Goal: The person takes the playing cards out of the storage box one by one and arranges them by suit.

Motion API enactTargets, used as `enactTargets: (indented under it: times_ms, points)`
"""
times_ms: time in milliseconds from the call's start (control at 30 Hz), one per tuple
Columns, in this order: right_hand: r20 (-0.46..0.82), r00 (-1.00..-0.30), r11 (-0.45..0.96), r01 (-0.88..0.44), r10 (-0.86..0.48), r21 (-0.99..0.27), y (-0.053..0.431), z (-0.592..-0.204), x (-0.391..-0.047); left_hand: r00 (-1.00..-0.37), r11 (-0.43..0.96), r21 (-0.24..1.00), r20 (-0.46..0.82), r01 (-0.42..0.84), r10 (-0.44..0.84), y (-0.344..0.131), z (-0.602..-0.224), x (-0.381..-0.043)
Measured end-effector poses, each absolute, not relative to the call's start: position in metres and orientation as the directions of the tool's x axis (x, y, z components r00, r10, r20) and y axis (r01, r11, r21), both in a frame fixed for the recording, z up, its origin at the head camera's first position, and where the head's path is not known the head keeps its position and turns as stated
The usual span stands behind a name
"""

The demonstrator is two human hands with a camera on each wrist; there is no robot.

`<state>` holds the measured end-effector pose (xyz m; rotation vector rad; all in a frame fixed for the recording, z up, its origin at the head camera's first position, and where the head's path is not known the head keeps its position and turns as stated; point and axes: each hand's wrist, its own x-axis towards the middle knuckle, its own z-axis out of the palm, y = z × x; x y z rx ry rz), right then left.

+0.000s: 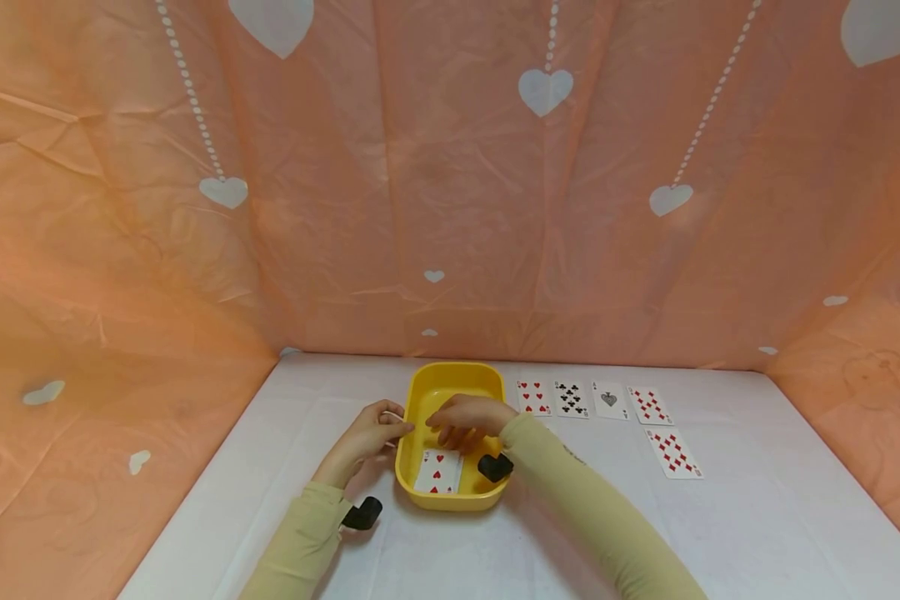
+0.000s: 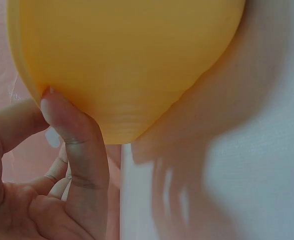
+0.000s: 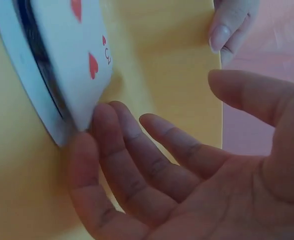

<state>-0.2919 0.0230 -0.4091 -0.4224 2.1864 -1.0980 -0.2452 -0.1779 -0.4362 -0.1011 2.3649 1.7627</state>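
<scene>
A yellow plastic tray stands in the middle of the table. Its left rim is pinched by my left hand; in the left wrist view the thumb presses the tray wall from one side with a finger behind the rim. Inside the tray lies a small stack of playing cards, a hearts card face up on top. My right hand hovers over the tray. In the right wrist view its loosely bent fingertips are right at the edge of the cards, while the thumb stands well apart.
Right of the tray, several face-up cards form a row: a hearts card, a clubs card, an ace of spades and a diamonds card. Another diamonds card lies below the last. Orange cloth with hearts surrounds the white table.
</scene>
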Motion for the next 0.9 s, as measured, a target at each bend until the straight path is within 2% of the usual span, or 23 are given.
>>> enactTargets:
  times_ms: [267, 433, 567, 767, 900]
  points:
    - [-0.42, -0.685, 0.626, -0.067, -0.595, -0.777, 0.024, -0.409, -0.296, -0.982, 0.283, 0.946, -0.179, -0.158, 0.052, -0.177, -0.437, -0.245]
    - [-0.445, -0.676, 0.648, -0.063, -0.587, -0.759, 0.024, -0.407, -0.294, -0.983, 0.285, 0.946, -0.179, -0.157, 0.051, -0.177, -0.437, -0.245]
    - [-0.438, -0.704, 0.656, -0.053, -0.559, -0.753, 0.023, -0.405, -0.293, -0.984, 0.278, 0.949, -0.171, -0.15, 0.054, -0.177, -0.438, -0.245]
    - [-0.385, -0.791, 0.664, -0.034, -0.475, -0.747, 0.025, -0.402, -0.295, -0.986, 0.279, 0.95, -0.159, -0.139, 0.051, -0.177, -0.438, -0.245]
    - [-0.357, -0.817, 0.637, -0.016, -0.453, -0.771, 0.028, -0.398, -0.297, -0.987, 0.287, 0.949, -0.153, -0.132, 0.051, -0.176, -0.438, -0.245]
